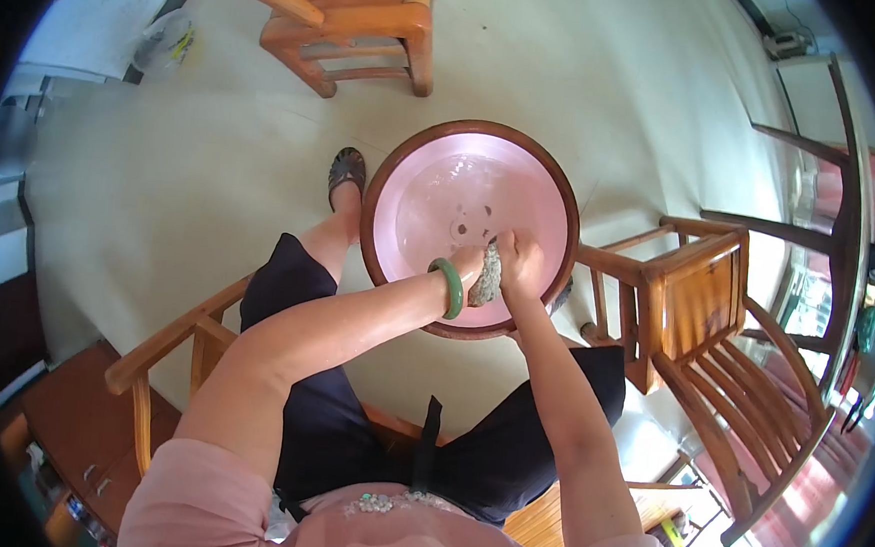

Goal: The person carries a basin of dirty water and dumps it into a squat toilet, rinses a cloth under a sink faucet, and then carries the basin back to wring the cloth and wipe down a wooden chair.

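A round pink basin (411, 207) with a brown rim stands between my knees, with what looks like shallow water in it. Over its near side, my left hand (469, 264), below a green bangle (450, 288), is closed on a grey, speckled, rough-looking long piece (488, 277). From the other side my right hand (520, 260) has its fingers closed against the upper end of that same piece. What kind of thing it is cannot be made out. A few small dark bits (462, 229) lie at the bottom of the basin.
A wooden chair (691, 299) stands close by on the right, and another wooden chair (362, 28) is at the far side. My sandalled foot (347, 173) rests on the pale floor left of the basin. A plastic bag (166, 41) lies at the upper left.
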`<action>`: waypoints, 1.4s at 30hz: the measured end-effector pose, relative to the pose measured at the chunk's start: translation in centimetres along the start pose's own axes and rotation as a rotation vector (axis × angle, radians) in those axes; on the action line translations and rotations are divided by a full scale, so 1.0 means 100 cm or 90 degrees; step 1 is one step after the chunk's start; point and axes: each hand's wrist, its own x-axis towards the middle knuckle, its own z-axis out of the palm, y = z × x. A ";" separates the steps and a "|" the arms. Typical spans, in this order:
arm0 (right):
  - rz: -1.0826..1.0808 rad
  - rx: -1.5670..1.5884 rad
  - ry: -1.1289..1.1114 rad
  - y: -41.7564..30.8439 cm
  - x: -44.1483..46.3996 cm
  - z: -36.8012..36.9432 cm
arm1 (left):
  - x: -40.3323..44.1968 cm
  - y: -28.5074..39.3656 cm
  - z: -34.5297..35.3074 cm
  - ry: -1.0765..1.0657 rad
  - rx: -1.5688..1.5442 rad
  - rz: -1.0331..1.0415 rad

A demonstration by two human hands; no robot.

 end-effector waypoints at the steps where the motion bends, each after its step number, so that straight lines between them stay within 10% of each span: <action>1: 0.004 0.000 0.023 0.002 0.000 0.002 | -0.001 0.003 0.002 0.005 -0.008 0.007; 6: 0.111 0.116 -0.027 -0.024 -0.013 -0.012 | -0.004 0.031 0.007 -0.033 -0.060 0.059; 8: -0.188 0.090 0.034 -0.044 -0.029 -0.017 | 0.000 0.041 -0.003 -0.103 0.002 0.006; 14: -0.312 0.070 0.038 -0.049 -0.033 -0.021 | 0.005 0.021 0.003 -0.218 0.019 -0.104; 16: -0.268 0.058 0.033 -0.035 -0.024 -0.018 | 0.010 0.007 0.003 -0.288 -0.082 -0.128; 19: -0.143 0.061 0.011 -0.005 -0.009 -0.014 | -0.026 0.011 0.022 -0.011 0.099 0.045; 26: 0.008 0.095 0.002 -0.025 -0.003 -0.016 | 0.017 0.015 0.002 -0.060 0.019 0.085; 34: -0.410 0.126 0.043 -0.081 -0.037 -0.020 | -0.019 0.045 0.014 -0.054 0.122 0.050; 40: -0.274 0.056 0.111 -0.045 -0.003 -0.012 | -0.032 0.031 0.023 -0.170 0.150 0.108; 42: 0.135 0.144 0.023 -0.032 0.010 -0.016 | -0.028 0.018 0.030 0.012 0.004 0.082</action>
